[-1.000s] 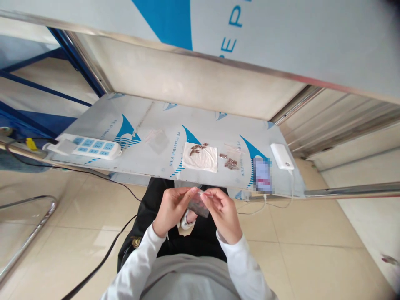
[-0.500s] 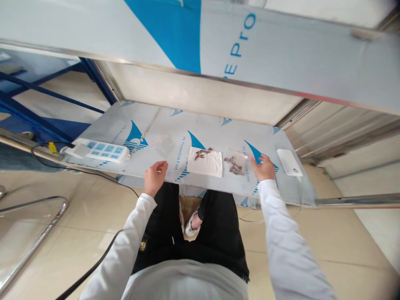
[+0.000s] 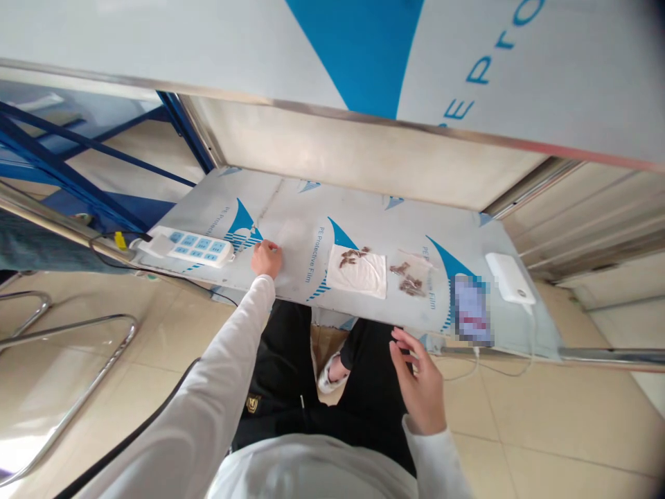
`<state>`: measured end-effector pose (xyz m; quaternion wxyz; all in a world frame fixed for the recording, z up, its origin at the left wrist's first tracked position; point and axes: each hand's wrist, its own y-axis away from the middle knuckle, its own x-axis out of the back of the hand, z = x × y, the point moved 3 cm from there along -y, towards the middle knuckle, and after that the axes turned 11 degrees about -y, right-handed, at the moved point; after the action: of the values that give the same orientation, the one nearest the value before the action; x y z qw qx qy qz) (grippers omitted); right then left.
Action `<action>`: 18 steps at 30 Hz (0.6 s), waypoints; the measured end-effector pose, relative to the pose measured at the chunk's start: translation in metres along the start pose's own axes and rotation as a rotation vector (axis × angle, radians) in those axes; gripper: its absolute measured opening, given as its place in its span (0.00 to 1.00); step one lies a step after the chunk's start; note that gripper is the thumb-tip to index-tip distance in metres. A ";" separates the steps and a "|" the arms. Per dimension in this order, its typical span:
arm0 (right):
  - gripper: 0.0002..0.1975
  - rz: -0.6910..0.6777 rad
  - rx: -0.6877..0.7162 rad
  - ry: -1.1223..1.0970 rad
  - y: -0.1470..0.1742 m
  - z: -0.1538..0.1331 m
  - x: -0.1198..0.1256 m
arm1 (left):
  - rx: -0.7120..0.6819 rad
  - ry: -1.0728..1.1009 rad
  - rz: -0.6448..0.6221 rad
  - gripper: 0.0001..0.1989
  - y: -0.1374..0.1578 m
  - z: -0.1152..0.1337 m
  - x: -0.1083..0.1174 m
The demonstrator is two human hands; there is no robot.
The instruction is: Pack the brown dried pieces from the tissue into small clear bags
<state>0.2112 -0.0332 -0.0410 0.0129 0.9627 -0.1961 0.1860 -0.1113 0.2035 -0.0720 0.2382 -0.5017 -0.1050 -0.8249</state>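
Note:
My left hand point(image 3: 267, 258) rests low over the table with its fingers curled together. Beside its fingertips lies a faint, clear plastic bag point(image 3: 292, 232); whether the fingers grip its edge is hidden. My right hand point(image 3: 420, 378) is held off the front edge of the table, fingers apart and holding nothing. Between the hands lies a white cloth-like sheet or pouch point(image 3: 358, 277) with small brown pieces point(image 3: 355, 256) along its top. Right of it is a clear bag point(image 3: 414, 267) with more small brown pieces point(image 3: 411, 284) in it.
A white power strip point(image 3: 200, 248) sits at the table's left end. On the right are a phone point(image 3: 472, 312) with a blurred screen and a white power bank point(image 3: 510, 278), both with cables. An overhead panel point(image 3: 218, 55) spans the far side above the table point(image 3: 291, 187).
My left hand has moved forward to the faint clear bag. My right hand has drawn back from the bag of brown pieces to off the table, uncovering the phone. The view has shifted.

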 end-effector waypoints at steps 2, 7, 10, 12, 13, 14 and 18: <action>0.17 -0.024 -0.023 -0.024 0.009 0.004 -0.004 | -0.028 0.019 0.015 0.05 0.011 0.003 0.011; 0.14 -0.130 -0.041 -0.215 0.009 -0.027 -0.033 | -0.194 0.204 0.116 0.07 0.102 0.025 0.053; 0.15 -0.187 -0.076 -0.358 -0.004 -0.060 -0.065 | -0.317 0.331 0.085 0.05 0.171 0.039 0.068; 0.16 -0.203 -0.077 -0.393 -0.017 -0.072 -0.087 | -0.359 0.399 0.029 0.03 0.198 0.043 0.066; 0.16 -0.198 -0.073 -0.395 -0.024 -0.074 -0.097 | -0.377 0.414 0.011 0.02 0.204 0.044 0.062; 0.16 -0.188 -0.070 -0.392 -0.031 -0.073 -0.105 | -0.387 0.421 0.003 0.02 0.205 0.044 0.057; 0.16 -0.171 -0.049 -0.359 -0.047 -0.060 -0.123 | -0.416 0.485 -0.085 0.05 0.188 0.040 0.041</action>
<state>0.1033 0.0615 -0.0276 0.0170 0.9929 -0.1173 0.0048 -0.0020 0.0460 -0.0287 0.1142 -0.3236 0.1049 -0.9334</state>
